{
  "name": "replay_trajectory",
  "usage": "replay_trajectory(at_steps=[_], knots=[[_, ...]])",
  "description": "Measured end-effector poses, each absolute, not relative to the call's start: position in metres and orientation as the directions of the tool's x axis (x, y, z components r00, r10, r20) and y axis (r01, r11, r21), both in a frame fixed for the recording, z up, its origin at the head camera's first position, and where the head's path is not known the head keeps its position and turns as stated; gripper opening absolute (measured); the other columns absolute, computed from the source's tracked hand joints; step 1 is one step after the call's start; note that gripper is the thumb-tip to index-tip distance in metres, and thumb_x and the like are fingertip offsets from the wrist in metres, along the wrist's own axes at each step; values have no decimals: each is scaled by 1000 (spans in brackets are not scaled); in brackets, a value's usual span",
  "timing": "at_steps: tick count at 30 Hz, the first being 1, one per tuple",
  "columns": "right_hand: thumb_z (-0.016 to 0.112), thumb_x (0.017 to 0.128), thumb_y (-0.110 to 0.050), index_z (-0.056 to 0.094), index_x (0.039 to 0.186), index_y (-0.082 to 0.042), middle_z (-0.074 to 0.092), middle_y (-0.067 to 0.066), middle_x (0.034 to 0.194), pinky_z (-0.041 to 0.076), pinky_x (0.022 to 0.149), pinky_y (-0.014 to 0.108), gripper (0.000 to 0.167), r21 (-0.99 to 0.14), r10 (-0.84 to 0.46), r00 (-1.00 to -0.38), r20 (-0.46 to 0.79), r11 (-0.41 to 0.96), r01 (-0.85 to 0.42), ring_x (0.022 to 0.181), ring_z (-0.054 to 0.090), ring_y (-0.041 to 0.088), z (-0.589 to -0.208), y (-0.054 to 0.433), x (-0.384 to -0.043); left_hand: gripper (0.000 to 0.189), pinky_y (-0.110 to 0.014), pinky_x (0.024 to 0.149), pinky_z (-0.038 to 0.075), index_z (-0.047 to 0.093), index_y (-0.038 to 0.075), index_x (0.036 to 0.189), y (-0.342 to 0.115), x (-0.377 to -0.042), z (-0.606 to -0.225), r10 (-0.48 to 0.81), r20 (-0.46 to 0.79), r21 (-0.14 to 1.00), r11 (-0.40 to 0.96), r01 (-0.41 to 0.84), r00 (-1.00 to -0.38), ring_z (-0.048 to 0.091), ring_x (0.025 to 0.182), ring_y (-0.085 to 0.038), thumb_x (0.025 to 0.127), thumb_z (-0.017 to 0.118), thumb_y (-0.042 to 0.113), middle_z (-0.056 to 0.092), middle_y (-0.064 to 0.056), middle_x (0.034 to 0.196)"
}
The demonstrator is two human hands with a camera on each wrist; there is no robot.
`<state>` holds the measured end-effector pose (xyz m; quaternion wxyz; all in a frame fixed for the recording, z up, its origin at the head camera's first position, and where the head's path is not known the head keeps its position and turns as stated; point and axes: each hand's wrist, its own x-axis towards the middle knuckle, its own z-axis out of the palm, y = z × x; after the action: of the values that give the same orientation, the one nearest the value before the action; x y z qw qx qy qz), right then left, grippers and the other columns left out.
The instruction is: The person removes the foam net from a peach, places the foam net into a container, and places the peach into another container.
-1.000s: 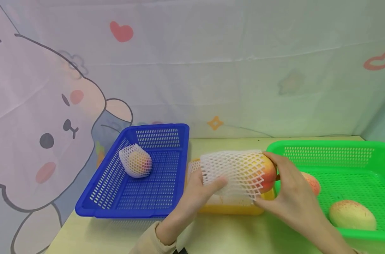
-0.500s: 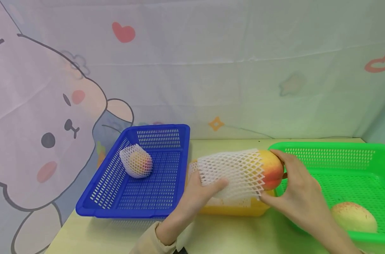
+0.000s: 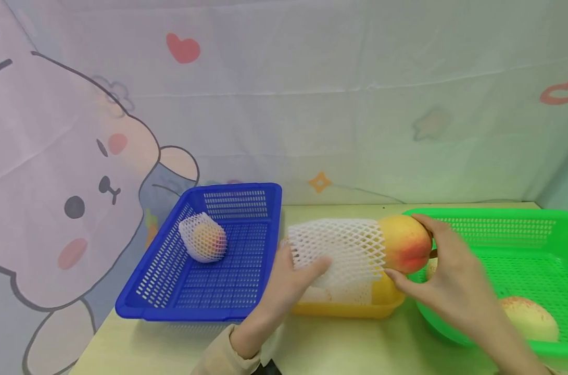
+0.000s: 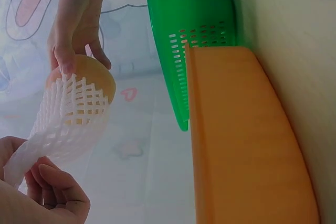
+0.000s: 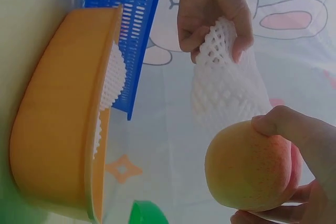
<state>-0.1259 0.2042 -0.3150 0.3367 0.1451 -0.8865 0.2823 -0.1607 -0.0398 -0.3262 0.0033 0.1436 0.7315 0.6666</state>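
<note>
A white foam fruit net (image 3: 335,250) lies sideways in the air above the orange bin. My left hand (image 3: 284,286) pinches its left end. At the other end, a yellow-red peach (image 3: 407,245) sticks well out of the net's mouth. My right hand (image 3: 454,281) grips that peach from its right side, thumb below and fingers over the far side. From the left wrist view, the net's edge (image 4: 79,90) still surrounds part of the peach (image 4: 100,69). In the right wrist view, most of the peach (image 5: 244,166) is bare.
The orange bin (image 3: 349,311) holds more white foam nets. To the left, a blue basket (image 3: 241,260) contains a netted peach (image 3: 206,240). A green basket (image 3: 504,255) on the right has a pale peach (image 3: 529,317) and another fruit, partly hidden by my right hand.
My right hand has moved right with the peach, so more of it shows outside the net. The left hand stays nearly in place, holding the net.
</note>
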Motion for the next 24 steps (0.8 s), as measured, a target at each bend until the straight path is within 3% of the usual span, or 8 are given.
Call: replay_trajectory(at_steps=[4, 9, 11, 13, 15, 18, 24], knots=[[87, 62, -21, 44, 137, -8, 57, 5, 113, 37, 67, 12, 88, -452, -33, -770, 638, 793, -409, 82, 48, 11, -313, 212, -124, 43, -30, 91, 52, 54, 11, 127, -38, -164, -326, 230, 236, 964, 65, 257, -944, 63, 107, -19, 86, 68, 14, 64, -10, 121], [88, 61, -19, 43, 138, -9, 57, 10, 114, 37, 68, 10, 90, -499, 9, -787, 617, 778, -382, 85, 42, -7, -313, 228, -126, 39, -30, 89, 53, 54, 13, 126, -32, -170, -327, 272, 332, 936, 20, 350, -903, 61, 107, -16, 89, 64, 8, 64, -7, 122], [88, 60, -18, 44, 138, -9, 57, 11, 114, 36, 67, 11, 90, -504, 17, -787, 617, 777, -378, 86, 38, -11, -314, 235, -128, 35, -31, 87, 53, 56, 11, 122, -29, -171, -328, 270, 367, 919, 45, 392, -890, 61, 102, -14, 88, 64, 9, 65, -8, 117], [89, 60, -21, 44, 138, -9, 57, 12, 115, 34, 65, 13, 90, -510, 32, -803, 595, 787, -347, 86, 36, -12, -315, 242, -128, 25, -26, 78, 51, 58, 8, 110, -25, -173, -330, 258, 430, 870, 139, 474, -865, 58, 89, -11, 87, 66, 10, 65, -8, 99], [89, 62, -23, 44, 138, -9, 56, 12, 115, 33, 64, 13, 90, -511, 40, -818, 574, 798, -319, 84, 38, -10, -316, 248, -128, 18, -20, 68, 46, 56, 5, 96, -22, -173, -332, 258, 495, 797, 246, 552, -830, 53, 75, -10, 84, 69, 9, 59, -8, 82], [87, 65, -29, 43, 139, -9, 55, 13, 118, 33, 63, 13, 89, -506, 49, -843, 535, 818, -273, 86, 44, 0, -317, 256, -129, 24, -14, 59, 34, 50, 6, 86, -17, -172, -335, 294, 603, 622, 408, 668, -742, 42, 65, -9, 78, 73, 5, 46, -4, 70], [85, 66, -35, 41, 140, -4, 52, 19, 123, 33, 66, 23, 91, -463, 35, -865, 501, 855, -234, 94, 48, 29, -320, 269, -132, 40, -11, 57, 34, 47, 10, 84, -9, -168, -339, 469, 679, 234, 592, 772, -565, 44, 69, -8, 60, 76, -5, 50, 1, 78]])
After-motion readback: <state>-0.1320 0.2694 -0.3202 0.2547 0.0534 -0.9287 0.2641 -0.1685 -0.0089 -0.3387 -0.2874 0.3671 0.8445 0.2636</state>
